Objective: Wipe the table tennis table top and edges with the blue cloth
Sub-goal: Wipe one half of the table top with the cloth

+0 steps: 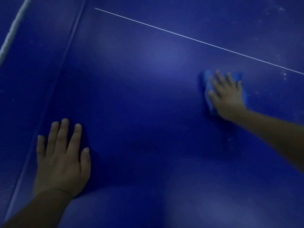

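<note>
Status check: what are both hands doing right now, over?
Right hand flat, pressing blue cloth on table top. Left hand flat beside net. White specks beyond cloth.

The net (37,63) is the one upright barrier, standing along the left side of the table top (139,104) and closing off passage to the far half at surface level. The left hand (60,158) lies flat just beside the net's foot, taking up the strip there. Well away from the net, the right hand (228,96) presses flat on the blue cloth (208,84). Between the two hands the surface lies open and level. The white line (197,40), running away from the net, is painted flush and hinders no passage.
</note>
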Tool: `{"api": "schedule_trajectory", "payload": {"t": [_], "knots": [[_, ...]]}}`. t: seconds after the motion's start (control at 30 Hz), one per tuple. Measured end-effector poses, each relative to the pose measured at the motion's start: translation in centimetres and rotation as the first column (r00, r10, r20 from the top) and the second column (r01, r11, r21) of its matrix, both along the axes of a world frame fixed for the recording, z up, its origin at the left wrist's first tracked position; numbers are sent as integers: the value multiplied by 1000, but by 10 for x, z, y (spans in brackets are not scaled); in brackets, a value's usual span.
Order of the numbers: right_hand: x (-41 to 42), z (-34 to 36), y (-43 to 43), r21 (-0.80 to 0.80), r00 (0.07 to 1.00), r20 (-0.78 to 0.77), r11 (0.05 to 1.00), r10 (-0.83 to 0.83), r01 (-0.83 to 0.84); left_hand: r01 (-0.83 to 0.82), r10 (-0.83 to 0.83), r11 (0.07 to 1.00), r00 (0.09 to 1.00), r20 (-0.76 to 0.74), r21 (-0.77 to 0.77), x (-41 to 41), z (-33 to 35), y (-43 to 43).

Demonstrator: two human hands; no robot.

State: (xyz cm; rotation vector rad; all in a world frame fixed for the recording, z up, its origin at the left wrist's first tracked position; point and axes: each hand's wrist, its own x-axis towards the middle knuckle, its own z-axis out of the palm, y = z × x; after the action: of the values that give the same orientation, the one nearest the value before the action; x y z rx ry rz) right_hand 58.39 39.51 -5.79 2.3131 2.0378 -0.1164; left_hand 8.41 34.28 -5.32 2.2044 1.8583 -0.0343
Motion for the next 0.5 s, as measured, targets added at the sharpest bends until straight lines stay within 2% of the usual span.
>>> {"api": "schedule_trajectory", "payload": {"t": [0.07, 0.1, 0.13, 0.2, 0.27, 0.3, 0.33, 0.37, 0.4, 0.43, 0.47, 0.5], "knots": [[20, 4, 47, 5, 939, -47, 940, -339, 340, 1, -1, 1000, 1000, 0, 12, 0, 0, -1], [22, 5, 62, 0, 895, -84, 898, -439, 440, 1, -1, 1000, 1000, 1, 14, 0, -1, -1], [15, 5, 65, 3, 880, -92, 884, -466, 468, 1, -1, 1000, 1000, 4, 12, 0, -1, -1], [-19, 3, 41, 21, 934, -52, 935, -353, 355, 2, -2, 1000, 1000, 5, 10, 0, 0, 0], [-55, -4, -17, 52, 999, -22, 998, -35, 36, 3, -3, 1000, 1000, 3, 10, 0, 0, 0], [-69, -6, -53, 40, 981, -27, 980, 194, -193, 1, -1, 1000, 1000, 5, 12, 0, -1, -1], [-73, -5, -79, 16, 910, -24, 910, 414, -414, 0, 0, 1000, 1000, 3, 15, 0, -1, 0], [-64, -1, -89, -47, 826, -21, 824, 564, -564, 2, -2, 1000, 1000, -2, 14, -1, -2, 0], [-48, 4, -82, -80, 779, -17, 776, 627, -626, 2, -2, 1000, 1000, -8, 12, -2, -3, 0], [-31, 8, -63, -74, 809, -4, 807, 588, -586, 0, 0, 1000, 1000, -11, 12, -2, -3, 1], [-16, 11, -39, -49, 896, 0, 895, 443, -443, -1, 1, 1000, 1000, -9, 16, -2, -3, 1], [-4, 12, -12, -19, 978, 1, 978, 207, -207, 1, -1, 1000, 1000, -6, 21, -2, -4, 1]]}}
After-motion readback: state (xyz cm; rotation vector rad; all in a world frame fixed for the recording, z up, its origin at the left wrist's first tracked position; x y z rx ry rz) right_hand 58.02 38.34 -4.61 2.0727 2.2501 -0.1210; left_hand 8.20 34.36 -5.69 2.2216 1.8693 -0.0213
